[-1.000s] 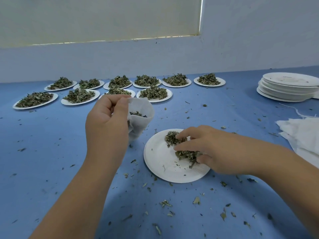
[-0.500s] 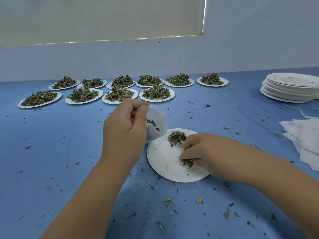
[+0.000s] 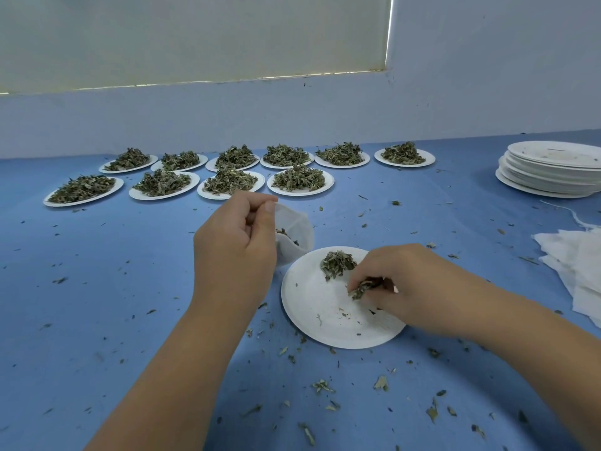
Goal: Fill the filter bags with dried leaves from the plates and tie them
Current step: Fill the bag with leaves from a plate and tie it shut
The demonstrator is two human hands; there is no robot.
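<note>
White filter bag (image 3: 296, 227) is being pinched open by my left hand (image 3: 234, 245), for dried leaves (image 3: 360, 290) my right hand (image 3: 406, 284) is pinching nearby.

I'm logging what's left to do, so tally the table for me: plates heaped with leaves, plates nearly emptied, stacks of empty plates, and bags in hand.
Plates heaped with leaves: 10
Nearly emptied plate: 1
Stack of empty plates: 1
Bag in the left hand: 1
Total: 13
</note>
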